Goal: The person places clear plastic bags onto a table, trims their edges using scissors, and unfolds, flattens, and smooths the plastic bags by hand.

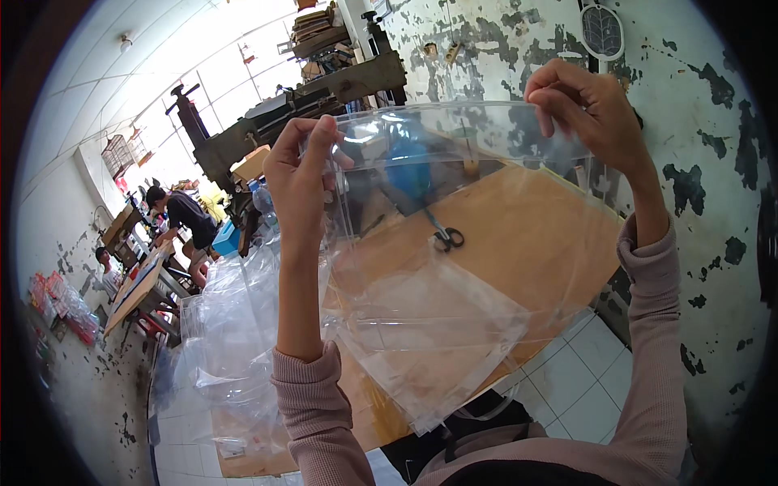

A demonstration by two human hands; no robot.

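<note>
Clear plastic sheet (454, 162), pink sleeves (648, 324), black-handled scissors (446, 236), seemingly blue object (409, 170) behind.

The person wears a long-sleeved top of dusty pink, softly ribbed knit, with both sleeves reaching to the wrists and ending in snug, gathered cuffs. The left hand (298, 166) and right hand (587, 105) are bare, with no gloves, rings or watch showing.

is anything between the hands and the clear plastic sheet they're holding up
Nothing visible does. The left hand and the right hand each pinch the top edge of the clear plastic sheet directly. The scissors lie on the wooden table below, behind the sheet, apart from both hands.
</note>
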